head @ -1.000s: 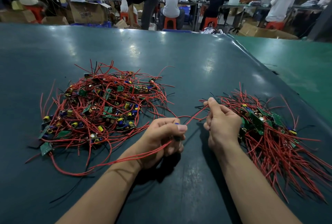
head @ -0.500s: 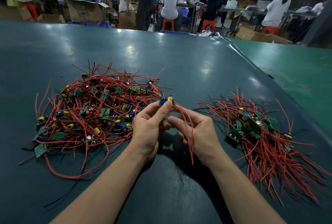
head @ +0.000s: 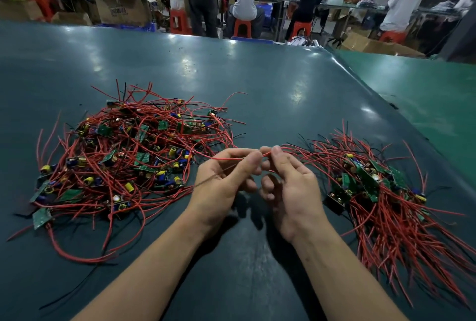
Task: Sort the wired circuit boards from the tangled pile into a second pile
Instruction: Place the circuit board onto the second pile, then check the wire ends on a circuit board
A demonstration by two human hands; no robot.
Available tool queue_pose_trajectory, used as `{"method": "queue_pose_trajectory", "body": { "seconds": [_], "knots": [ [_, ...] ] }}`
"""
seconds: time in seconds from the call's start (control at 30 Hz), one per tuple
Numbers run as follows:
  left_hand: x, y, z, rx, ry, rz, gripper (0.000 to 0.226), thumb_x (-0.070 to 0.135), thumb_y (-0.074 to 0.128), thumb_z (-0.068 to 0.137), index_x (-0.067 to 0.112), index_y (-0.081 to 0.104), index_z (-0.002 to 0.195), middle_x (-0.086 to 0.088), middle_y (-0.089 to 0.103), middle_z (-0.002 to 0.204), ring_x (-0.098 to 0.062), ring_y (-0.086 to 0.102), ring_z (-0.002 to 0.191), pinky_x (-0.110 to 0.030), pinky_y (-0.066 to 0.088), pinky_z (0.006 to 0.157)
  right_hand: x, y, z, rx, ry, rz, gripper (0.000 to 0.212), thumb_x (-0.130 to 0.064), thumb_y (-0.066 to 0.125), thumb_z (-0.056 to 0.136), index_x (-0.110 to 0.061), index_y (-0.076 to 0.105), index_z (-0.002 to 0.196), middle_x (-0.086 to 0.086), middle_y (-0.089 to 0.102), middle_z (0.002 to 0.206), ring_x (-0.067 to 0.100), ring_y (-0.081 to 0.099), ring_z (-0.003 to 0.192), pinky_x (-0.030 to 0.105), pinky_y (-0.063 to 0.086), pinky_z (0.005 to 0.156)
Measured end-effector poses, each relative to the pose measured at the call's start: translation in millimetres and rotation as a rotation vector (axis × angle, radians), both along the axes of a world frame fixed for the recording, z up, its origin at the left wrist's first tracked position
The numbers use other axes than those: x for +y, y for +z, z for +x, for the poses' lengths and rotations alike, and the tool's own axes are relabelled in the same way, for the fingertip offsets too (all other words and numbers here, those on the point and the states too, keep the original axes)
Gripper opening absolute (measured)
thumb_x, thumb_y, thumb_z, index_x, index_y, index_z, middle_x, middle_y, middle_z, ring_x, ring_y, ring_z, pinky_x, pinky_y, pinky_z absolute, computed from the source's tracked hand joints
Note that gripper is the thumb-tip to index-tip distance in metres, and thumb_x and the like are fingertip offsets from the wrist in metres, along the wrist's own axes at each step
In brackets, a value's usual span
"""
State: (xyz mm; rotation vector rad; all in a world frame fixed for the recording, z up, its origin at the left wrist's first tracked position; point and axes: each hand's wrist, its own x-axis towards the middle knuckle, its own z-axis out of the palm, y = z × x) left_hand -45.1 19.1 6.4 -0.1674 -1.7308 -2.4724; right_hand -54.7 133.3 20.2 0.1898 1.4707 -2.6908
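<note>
Two hands, left hand (head: 221, 184) and right hand (head: 291, 187), pinch one red wire (head: 229, 158) at frame centre, between tangled pile (head: 134, 156) and second pile (head: 381, 187); next, likely drawing its board free rightward

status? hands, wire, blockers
Left hand and right hand both pinch one red wire between the piles. Tangled pile left, sorted pile right. Wire runs back into the tangle.

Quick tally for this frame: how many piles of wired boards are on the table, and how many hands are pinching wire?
Piles of wired boards: 2, the tangled pile and the second pile
Hands pinching red wire: 2, left hand and right hand
Total: 4
</note>
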Motion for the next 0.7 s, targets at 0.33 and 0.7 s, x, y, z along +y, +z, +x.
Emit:
{"method": "queue_pose_trajectory", "body": {
  "seconds": [0.33, 0.7],
  "knots": [
    [3.9, 1.4, 5.1, 0.054, 0.167, -0.179, 0.036, 0.010, 0.078, 0.073, 0.012, 0.067, 0.108, -0.025, 0.068, 0.092, -0.024, 0.065, 0.079, -0.038, 0.054, 0.080, -0.2, -4.8, 0.9, 0.090, -0.118, 0.263, 0.036, -0.021, 0.068, 0.090, -0.015, 0.067, 0.055, -0.003, 0.050, 0.046, 0.008, 0.033, 0.036, 0.016, 0.024, 0.035],
    [2.4, 5.4, 13.8, 0.132, 0.159, -0.178, 0.022, 0.013, 0.081, 0.068, 0.002, 0.071, 0.084, -0.002, 0.072, 0.068, -0.009, 0.064, 0.059, -0.019, 0.051, 0.060, 31.0, 0.7, -18.6, 0.135, -0.378, 0.216, 0.027, -0.012, 0.059, 0.096, -0.008, 0.072, 0.073, -0.006, 0.050, 0.048, 0.006, 0.034, 0.036, 0.016, 0.027, 0.036]
  ]
}}
